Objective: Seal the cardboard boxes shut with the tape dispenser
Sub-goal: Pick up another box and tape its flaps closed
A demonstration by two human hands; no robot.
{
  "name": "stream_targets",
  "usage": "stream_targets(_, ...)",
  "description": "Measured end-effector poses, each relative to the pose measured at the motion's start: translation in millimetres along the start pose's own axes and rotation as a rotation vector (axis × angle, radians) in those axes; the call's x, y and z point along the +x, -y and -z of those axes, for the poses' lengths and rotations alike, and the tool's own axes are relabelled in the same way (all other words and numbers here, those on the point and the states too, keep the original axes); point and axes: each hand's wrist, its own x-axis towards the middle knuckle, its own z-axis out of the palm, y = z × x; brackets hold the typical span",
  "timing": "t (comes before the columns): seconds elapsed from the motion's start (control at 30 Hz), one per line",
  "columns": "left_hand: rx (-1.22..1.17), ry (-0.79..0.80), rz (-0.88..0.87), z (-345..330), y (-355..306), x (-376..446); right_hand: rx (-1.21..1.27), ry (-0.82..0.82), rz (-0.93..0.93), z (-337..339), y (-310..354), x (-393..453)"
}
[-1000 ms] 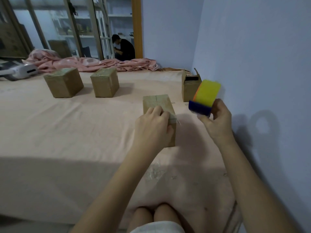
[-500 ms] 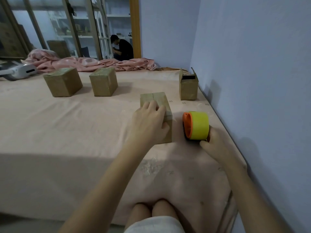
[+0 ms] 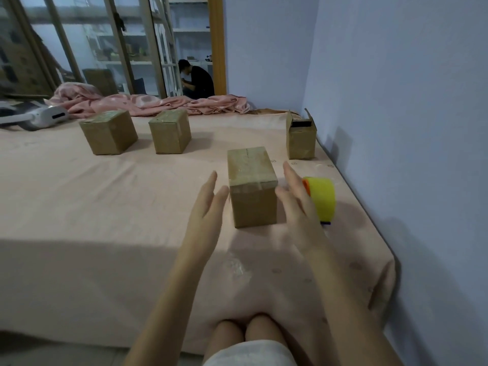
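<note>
Cardboard boxes, four in number, stand on a bed covered with a peach sheet (image 3: 79, 207) against a pale blue wall (image 3: 396, 101). The near box (image 3: 252, 186) sits closed, flaps down with tape along its top seam, between both hands. Two closed boxes, one at far left (image 3: 108, 132) and one beside it (image 3: 170, 131), stand well apart from it. An open box (image 3: 301, 140) with raised flaps stands by the wall; something dark shows inside, not identifiable. A pink blanket (image 3: 148, 103) lies crumpled at the far edge. The tape dispenser (image 3: 322, 198), yellow with orange rim, rests on the sheet just right of the near box. The left hand (image 3: 208, 207) and right hand (image 3: 295, 199) flank the box, fingers straight, holding nothing.
</note>
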Motion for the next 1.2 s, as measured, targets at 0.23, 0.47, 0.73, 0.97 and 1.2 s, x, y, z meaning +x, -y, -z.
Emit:
stream_targets(0.23, -0.198, 0.082, 0.024, -29, 9, -12, 0.112, 0.003, -0.136, -16, -19, 4)
stream_targets(0.47, -0.349, 0.061, -0.047, -15, 16, -13, 0.082, -0.113, -0.047, 0, -25, -5)
stream_targets(0.73, -0.296, -0.127, -0.057, -12, 19, -7, -0.015, -0.241, 0.125, 4, -30, -2)
stream_targets(0.97, -0.296, -0.236, -0.031, -22, 15, 0, -0.017, -0.372, 0.131, -8, -31, -1)
stream_targets(1.2, -0.347, -0.221, 0.009, -22, 16, 2, 0.023, -0.385, 0.09, -6, -32, -1)
